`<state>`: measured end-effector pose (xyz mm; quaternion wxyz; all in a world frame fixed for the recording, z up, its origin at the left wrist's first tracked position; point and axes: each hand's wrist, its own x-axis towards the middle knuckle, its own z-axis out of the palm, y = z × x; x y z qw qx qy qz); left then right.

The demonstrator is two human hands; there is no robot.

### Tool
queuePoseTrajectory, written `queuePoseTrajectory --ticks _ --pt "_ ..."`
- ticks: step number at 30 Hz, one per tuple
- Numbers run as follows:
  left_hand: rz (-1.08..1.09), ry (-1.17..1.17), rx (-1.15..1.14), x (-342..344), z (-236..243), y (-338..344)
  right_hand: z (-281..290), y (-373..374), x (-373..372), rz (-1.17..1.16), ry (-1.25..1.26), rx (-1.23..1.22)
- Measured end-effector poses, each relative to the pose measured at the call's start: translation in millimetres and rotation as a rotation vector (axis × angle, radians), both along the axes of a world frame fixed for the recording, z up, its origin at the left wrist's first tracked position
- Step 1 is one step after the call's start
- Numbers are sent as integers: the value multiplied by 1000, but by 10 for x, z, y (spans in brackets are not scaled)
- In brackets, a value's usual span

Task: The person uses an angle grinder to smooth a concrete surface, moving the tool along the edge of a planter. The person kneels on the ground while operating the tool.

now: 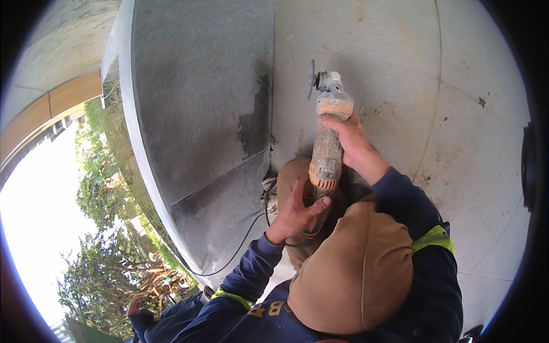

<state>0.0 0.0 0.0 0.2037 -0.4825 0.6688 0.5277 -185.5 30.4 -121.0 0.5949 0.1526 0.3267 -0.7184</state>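
Observation:
I hold an orange angle grinder (327, 146), dusty and worn, pointing away from me with its head at the far end. My right hand (355, 144) is wrapped around the body just behind the gear head. Around the rear grip is my left hand (294, 216), its thumb along the top and part of the fingers hidden. The thin disc (310, 79) is seen nearly edge-on at the left of the head, apart from the dark grey panel (200, 86). Whether it spins cannot be told.
A black cord (243, 243) curves left from the grinder along the panel's foot. Pale concrete (394, 68) with stains spreads ahead and right. Tan cloth (354, 268) bulges close below my hands. Another person's hand (135, 306) shows at lower left, near plants (103, 280).

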Motion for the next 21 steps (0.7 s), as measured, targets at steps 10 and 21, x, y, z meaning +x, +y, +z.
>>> queuePoseTrajectory --ticks 10,21 --pt "442 35 -98 -299 -407 -304 -318 -974 77 104 108 134" --pt "539 -19 -23 -319 -514 -499 -524 -1154 147 139 10 188"
